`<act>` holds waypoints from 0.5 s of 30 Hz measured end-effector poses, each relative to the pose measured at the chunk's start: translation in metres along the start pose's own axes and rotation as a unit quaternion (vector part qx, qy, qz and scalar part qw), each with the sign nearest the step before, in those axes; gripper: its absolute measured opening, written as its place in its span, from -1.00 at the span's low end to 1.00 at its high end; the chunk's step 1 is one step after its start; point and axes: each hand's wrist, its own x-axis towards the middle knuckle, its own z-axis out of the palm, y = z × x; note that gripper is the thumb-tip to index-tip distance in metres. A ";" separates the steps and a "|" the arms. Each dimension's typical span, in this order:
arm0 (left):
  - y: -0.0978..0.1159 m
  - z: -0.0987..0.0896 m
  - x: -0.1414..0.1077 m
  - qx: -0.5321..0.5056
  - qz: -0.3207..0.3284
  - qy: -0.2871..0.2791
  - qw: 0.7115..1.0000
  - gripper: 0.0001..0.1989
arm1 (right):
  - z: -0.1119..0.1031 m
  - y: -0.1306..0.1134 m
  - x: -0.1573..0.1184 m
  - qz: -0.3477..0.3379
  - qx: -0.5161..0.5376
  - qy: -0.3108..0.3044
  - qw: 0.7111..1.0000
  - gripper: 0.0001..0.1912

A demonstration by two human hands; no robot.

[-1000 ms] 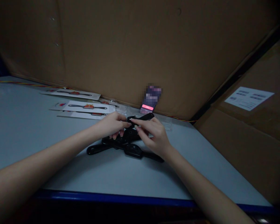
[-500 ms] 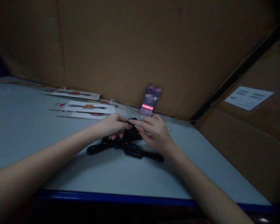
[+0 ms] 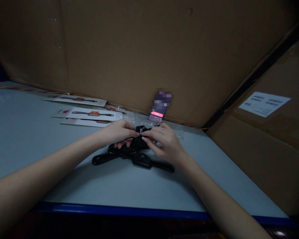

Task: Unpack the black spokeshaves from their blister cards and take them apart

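My left hand (image 3: 118, 132) and my right hand (image 3: 164, 143) meet at the middle of the table, their fingertips pinching a black plastic piece (image 3: 142, 129) between them. Under my hands lies a crossed pile of black plastic tools (image 3: 142, 160), with long arms reaching left and right. My left fingers curl down close to this pile. The hands hide its centre, and I cannot tell whether the held piece is joined to it.
Printed cards (image 3: 93, 114) showing a long-handled tool lie beyond my hands, near a clear plastic bag (image 3: 129, 115). A phone (image 3: 156, 114) leans against the cardboard wall (image 3: 139, 49). A twisted wire (image 3: 27, 89) runs along the wall. The table's blue front edge (image 3: 114, 208) lies nearest me.
My hands have drawn closer together over the black pile. The long black piece that stuck out to the upper right one second ago no longer shows past my right hand.
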 end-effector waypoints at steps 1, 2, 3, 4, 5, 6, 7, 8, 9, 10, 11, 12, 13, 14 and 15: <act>0.000 0.000 0.000 -0.001 -0.003 0.005 1.000 -0.78 | 0.000 -0.001 0.000 -0.001 0.008 -0.001 1.000 -0.79; -0.001 0.000 0.001 -0.002 -0.004 0.009 1.000 -0.79 | -0.001 -0.001 0.000 -0.001 0.012 -0.001 1.000 -0.77; -0.001 -0.001 0.001 -0.003 -0.005 0.009 1.000 -0.80 | -0.001 -0.001 0.000 0.000 0.012 -0.001 1.000 -0.75; -0.002 -0.001 0.001 -0.004 -0.005 0.008 1.000 -0.81 | -0.002 0.000 0.000 0.002 0.009 -0.002 1.000 -0.73; -0.002 0.000 0.001 -0.005 -0.004 0.006 1.000 -0.82 | -0.002 0.000 0.000 0.004 0.001 -0.004 1.000 -0.72; -0.002 0.000 0.001 -0.005 -0.004 0.004 1.000 -0.82 | -0.002 0.001 0.000 0.003 -0.010 -0.007 1.000 -0.70; -0.002 0.000 0.001 -0.004 -0.004 0.002 1.000 -0.81 | -0.002 0.002 0.000 0.001 -0.023 -0.011 1.000 -0.69; -0.002 0.000 0.001 -0.004 -0.004 0.001 1.000 -0.81 | -0.003 0.002 0.000 -0.001 -0.038 -0.014 0.999 -0.68; -0.002 0.000 0.000 -0.005 -0.003 0.000 1.000 -0.80 | -0.003 0.002 0.000 -0.001 -0.054 -0.016 0.998 -0.68; -0.002 0.000 0.000 -0.006 -0.001 -0.001 1.000 -0.79 | -0.003 0.003 0.000 -0.001 -0.068 -0.015 0.998 -0.68; -0.002 0.000 0.000 -0.008 0.001 -0.001 1.000 -0.78 | -0.003 0.003 0.000 0.001 -0.080 -0.013 0.997 -0.68; -0.001 0.000 0.000 -0.010 0.002 0.000 1.000 -0.77 | -0.003 0.002 0.000 0.003 -0.087 -0.009 0.996 -0.69; -0.001 0.000 0.000 -0.012 0.002 0.004 1.000 -0.76 | -0.002 0.002 0.000 0.007 -0.090 -0.005 0.996 -0.69; -0.001 0.000 0.000 -0.014 0.001 0.009 1.000 -0.75 | -0.002 0.002 0.001 0.010 -0.087 0.000 0.996 -0.70; 0.000 0.000 0.000 -0.015 -0.001 0.013 1.000 -0.75 | -0.002 0.001 0.001 0.015 -0.080 0.003 0.997 -0.70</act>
